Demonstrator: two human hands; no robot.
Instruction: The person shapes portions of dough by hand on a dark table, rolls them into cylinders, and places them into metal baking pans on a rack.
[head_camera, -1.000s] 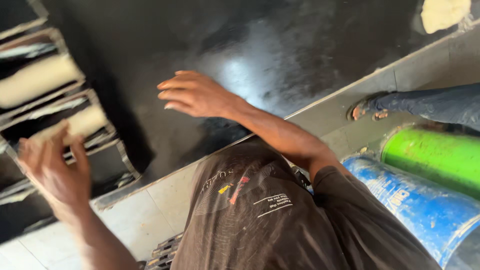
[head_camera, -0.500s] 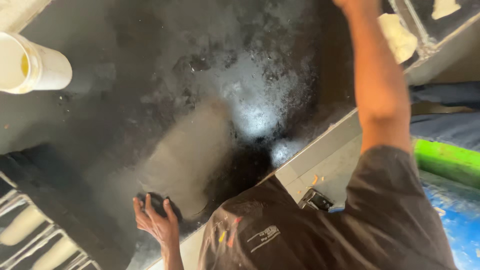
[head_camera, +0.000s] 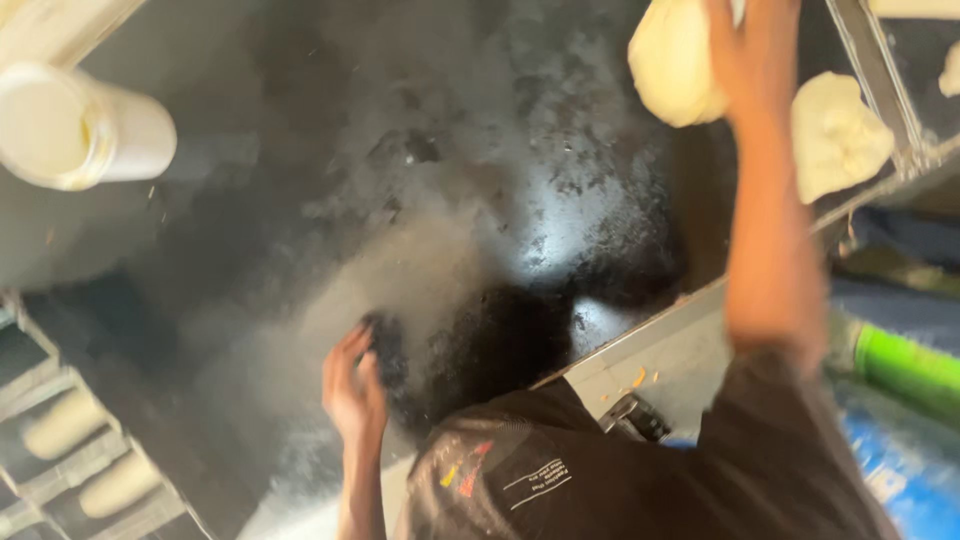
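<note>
My right hand (head_camera: 755, 55) reaches far across the dark, greasy table (head_camera: 450, 170) and grips a pale dough lump (head_camera: 672, 65) that hangs to its left, above the surface. A second, flatter dough lump (head_camera: 838, 135) lies just right of my forearm by a metal rail (head_camera: 872, 70). My left hand (head_camera: 352, 390) rests near the table's front edge with fingers spread. Its fingertips touch a small dark wad (head_camera: 387, 345) on the surface, and I cannot tell what the wad is.
A white plastic cup (head_camera: 85, 128) lies on its side at the far left. Metal loaf tins with pale dough (head_camera: 62, 425) stand at the lower left. A green cylinder (head_camera: 905, 365) and a blue drum (head_camera: 900, 480) sit beside my body on the right.
My right hand, empty before, now has a dough lump in it at the table's far side. The left hand has shifted a little along the front edge, still by the dark wad.
</note>
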